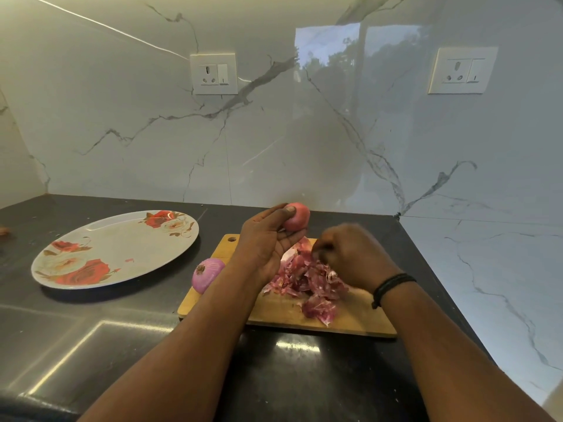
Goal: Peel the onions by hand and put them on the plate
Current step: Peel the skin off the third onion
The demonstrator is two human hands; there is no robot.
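Note:
My left hand holds a pink onion up above the far end of the wooden cutting board, thumb and fingers curled round it. My right hand is blurred, fingers curled down over a pile of purple onion skins on the board; whether it pinches a skin I cannot tell. A peeled purple onion lies at the board's left edge. The flowered oval plate sits to the left with only a small skin scrap on it.
The dark countertop meets marble walls behind and to the right. Two wall sockets are on the back wall. A small brownish object shows at the far left edge.

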